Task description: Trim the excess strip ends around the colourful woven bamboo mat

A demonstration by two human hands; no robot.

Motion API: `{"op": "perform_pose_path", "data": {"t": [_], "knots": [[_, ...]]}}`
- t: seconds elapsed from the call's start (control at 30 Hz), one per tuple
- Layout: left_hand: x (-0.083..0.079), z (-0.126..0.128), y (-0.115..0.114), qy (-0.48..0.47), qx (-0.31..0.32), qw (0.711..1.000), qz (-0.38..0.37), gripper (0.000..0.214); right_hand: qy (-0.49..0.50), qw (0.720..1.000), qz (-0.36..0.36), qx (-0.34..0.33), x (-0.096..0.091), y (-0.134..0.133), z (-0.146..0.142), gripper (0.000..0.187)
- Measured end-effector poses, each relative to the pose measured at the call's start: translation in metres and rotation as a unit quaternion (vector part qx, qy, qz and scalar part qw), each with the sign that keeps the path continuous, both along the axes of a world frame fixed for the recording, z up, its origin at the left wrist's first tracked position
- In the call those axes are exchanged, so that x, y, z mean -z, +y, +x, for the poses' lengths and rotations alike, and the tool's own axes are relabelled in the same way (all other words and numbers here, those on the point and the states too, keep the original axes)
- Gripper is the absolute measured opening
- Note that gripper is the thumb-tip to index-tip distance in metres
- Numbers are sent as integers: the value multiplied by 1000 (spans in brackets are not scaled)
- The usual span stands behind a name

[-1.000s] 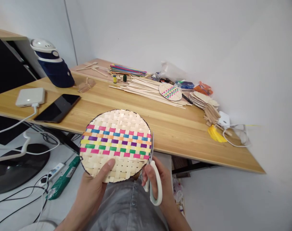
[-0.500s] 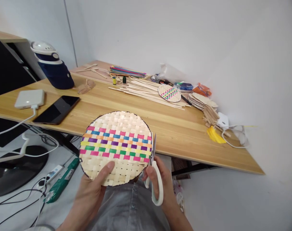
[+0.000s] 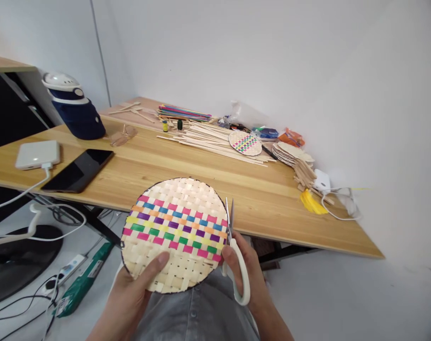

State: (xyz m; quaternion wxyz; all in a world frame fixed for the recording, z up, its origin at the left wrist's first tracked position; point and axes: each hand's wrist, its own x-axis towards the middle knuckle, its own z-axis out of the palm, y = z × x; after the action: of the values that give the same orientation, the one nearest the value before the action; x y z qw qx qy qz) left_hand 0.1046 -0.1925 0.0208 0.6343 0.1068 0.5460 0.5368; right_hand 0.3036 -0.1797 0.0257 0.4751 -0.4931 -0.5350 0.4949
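Observation:
A round woven disc of pale strips, crossed by pink, blue, orange, purple, yellow and green bands, is held over my lap in front of the table. My left hand grips its lower left part, thumb on the front face and fingers hidden behind. In my right hand are white-handled scissors, fingers through the loops. Their blades are slightly apart, pointing up along the disc's right rim. A dark line runs around most of the disc's edge.
The wooden table carries a phone, a white power bank, a dark blue bottle, glasses, pale strips, a second woven disc and stacked discs. Cables and a power strip lie below left.
The disc has turned slightly clockwise and sits a little lower and to the right in view. My right hand and the scissors have shifted right with it. The table scene shifts slightly with the camera.

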Motion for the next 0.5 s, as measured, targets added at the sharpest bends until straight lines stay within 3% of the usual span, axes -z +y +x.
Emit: {"op": "perform_pose_path", "data": {"t": [0.23, 0.5], "knots": [[10, -3, -1, -12, 26, 999, -22, 70, 24, 1000, -19, 6, -3, -4, 2, 48], [6, -3, -3, -15, 41, 998, -37, 67, 32, 998, -23, 41, -8, -7, 5, 43]]}}
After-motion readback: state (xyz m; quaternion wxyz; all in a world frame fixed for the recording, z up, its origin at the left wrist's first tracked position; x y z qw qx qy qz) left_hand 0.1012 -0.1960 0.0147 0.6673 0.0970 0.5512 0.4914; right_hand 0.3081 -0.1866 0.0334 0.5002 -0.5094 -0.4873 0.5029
